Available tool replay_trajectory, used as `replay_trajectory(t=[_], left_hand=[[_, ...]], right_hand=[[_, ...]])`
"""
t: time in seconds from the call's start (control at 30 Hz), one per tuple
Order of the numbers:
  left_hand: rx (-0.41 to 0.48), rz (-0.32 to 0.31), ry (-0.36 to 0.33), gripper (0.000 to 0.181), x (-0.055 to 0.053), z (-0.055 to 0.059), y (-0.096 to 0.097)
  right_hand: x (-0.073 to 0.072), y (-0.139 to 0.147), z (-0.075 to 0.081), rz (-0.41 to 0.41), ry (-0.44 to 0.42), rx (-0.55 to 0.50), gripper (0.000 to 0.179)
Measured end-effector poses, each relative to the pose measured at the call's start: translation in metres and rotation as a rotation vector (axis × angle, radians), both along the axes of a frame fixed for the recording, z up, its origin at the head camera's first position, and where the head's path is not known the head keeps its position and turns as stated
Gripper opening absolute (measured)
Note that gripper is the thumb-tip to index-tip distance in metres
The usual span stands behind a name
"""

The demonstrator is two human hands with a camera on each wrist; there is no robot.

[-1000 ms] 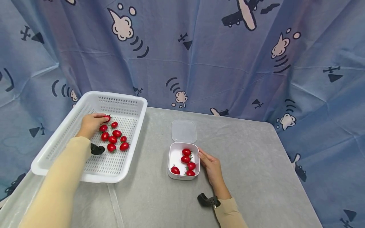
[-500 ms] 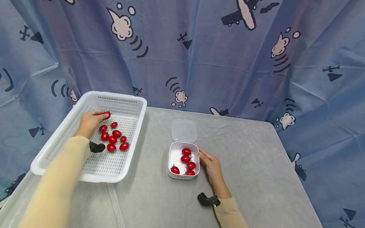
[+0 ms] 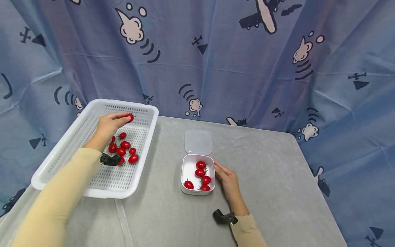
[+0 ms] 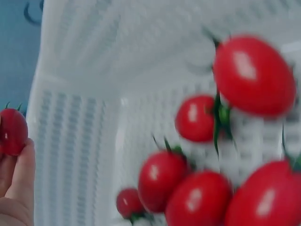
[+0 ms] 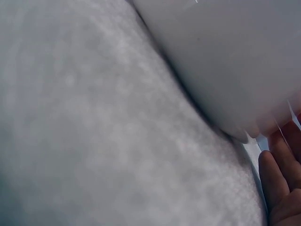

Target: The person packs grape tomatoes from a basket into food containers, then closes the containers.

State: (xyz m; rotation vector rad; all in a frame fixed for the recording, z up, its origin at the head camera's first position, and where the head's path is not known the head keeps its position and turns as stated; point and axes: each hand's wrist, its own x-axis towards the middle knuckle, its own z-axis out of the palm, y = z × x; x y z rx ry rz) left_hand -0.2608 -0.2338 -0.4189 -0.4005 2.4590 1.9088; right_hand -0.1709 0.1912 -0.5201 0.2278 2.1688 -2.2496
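Note:
A cherry tomato (image 3: 130, 118) with a green calyx is pinched between the thumb and fingers of my left hand (image 3: 108, 128), over the far part of a white slotted basket (image 3: 146, 151). In the left wrist view this tomato (image 4: 13, 132) shows at the left edge, level with the basket wall. Several more cherry tomatoes (image 3: 121, 151) lie on the basket floor, some partly hidden by my wrist. My right hand (image 3: 229, 181) rests its fairly straight fingers against the right side of a small white box (image 3: 189, 168). Several cherry tomatoes (image 3: 200, 173) lie inside that box.
A clear lid (image 3: 198, 142) lies flat just behind the box. Grey cloth covers the table (image 3: 262, 164), and a blue patterned curtain (image 3: 172, 51) hangs along its back and right side. Black wrist cameras (image 3: 224, 217) are strapped to both wrists.
My left hand has lifted the pinched tomato and moved right and toward the back of the basket. My right hand stays at the box, and the tomatoes in the box have not moved.

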Motion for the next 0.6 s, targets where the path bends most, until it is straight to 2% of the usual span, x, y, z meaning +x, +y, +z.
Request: replay_trajectory(t=[0.3, 0.47, 0.6], left_hand=[[0.020, -0.106, 0.048, 0.058, 0.014, 0.019, 0.032], [0.119, -0.167, 0.105, 0.053, 0.021, 0.025, 0.052], [0.147, -0.201, 0.098, 0.051, 0.029, 0.031, 0.068]], right_hand=[[0.000, 0.001, -0.001, 0.009, -0.004, 0.016, 0.039], [0.001, 0.001, -0.001, 0.008, -0.002, 0.015, 0.038], [0.001, 0.001, 0.000, 0.008, -0.004, 0.015, 0.039]])
